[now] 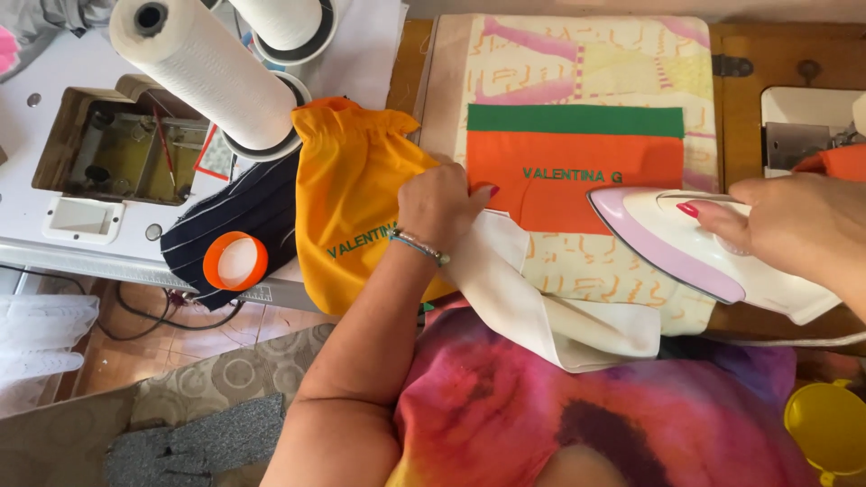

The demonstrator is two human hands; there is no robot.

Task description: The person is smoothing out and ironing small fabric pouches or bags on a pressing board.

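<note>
Right hand (794, 230) grips iron (695, 252); yellow drawstring bag (352, 198) apparently empty beside left hand (442, 203).

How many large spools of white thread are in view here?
2. One spool lies tilted at the top left, over the white machine table. The second spool stands just right of it, cut off by the top edge. Others may sit out of frame.

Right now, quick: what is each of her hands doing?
Left hand: fingers bent, pressing down the edge of the orange and green cloth; not gripping it.
Right hand: closed around the handle of the white and pink iron.
</note>
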